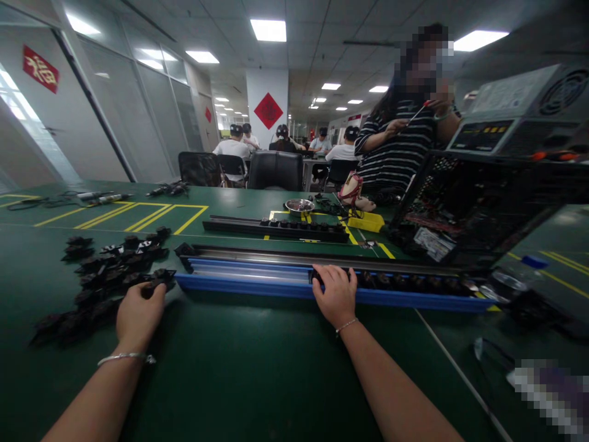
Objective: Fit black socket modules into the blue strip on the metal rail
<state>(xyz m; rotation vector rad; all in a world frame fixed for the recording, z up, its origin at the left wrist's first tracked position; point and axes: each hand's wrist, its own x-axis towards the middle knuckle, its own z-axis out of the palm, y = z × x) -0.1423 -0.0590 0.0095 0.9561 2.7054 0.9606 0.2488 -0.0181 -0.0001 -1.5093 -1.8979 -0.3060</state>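
My left hand is at the right edge of a loose pile of small black parts, its fingers closed on one black part. A long blue channel rail lies across the table in front of me. Its left stretch shows a bare, shiny inside, and a row of black parts sits in its right stretch. My right hand reaches over the rail, fingers curled over a black part at the left end of that row. The fingers partly hide this part.
Behind the blue rail lies a long black rail, and farther back a shorter one holding black parts. A metal bowl, a yellow tray and an open computer case stand beyond. Across the table a person holds a screwdriver.
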